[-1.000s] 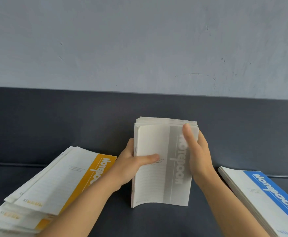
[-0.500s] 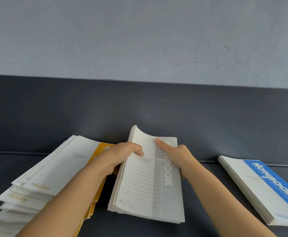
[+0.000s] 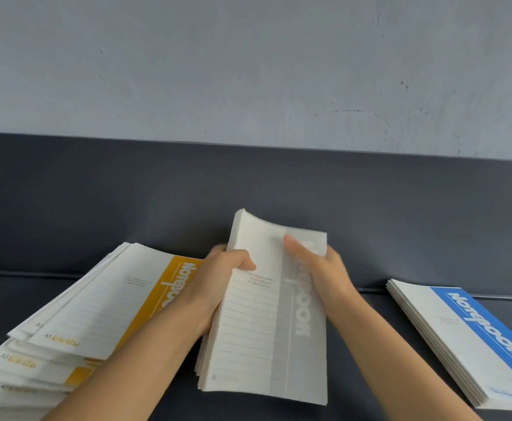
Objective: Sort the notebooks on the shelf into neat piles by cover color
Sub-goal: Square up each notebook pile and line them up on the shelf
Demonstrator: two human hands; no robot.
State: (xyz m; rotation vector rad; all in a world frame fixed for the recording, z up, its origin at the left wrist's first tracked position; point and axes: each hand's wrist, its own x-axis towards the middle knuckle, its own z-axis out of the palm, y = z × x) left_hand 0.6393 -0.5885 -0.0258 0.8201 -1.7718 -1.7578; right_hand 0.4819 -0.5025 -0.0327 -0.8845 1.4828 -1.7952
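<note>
Grey-banded white paper notebooks, gathered in a thick stack (image 3: 257,323), sit at the lower centre of the frame, held between both hands above the dark charcoal shelf surface (image 3: 370,360). The left hand (image 3: 218,278) grips the stack's left edge near the top, thumb curled over onto the lined white cover and the other fingers hidden behind the pages. The right hand (image 3: 318,268) clasps the right edge at about the same height, its thumb laid flat across the grey band and partly covering the pale "Notebook" lettering. The stack leans back, and its upper left corner curves away from the camera (whether its lower edge touches the shelf cannot be told). To the lower left, partly behind the left forearm, lies a loosely fanned pile of white notebooks with mustard-yellow bands (image 3: 96,305), its layers slipping out of line toward the frame's corner. At the lower right, well apart from the held stack, a tidier pile of white notebooks with bright blue bands (image 3: 467,338) lies flat on the shelf, its edges nearly flush. Behind everything a dark grey back panel (image 3: 157,192) runs across the middle of the frame, and a pale grey scuffed wall (image 3: 248,56) fills the upper half.
</note>
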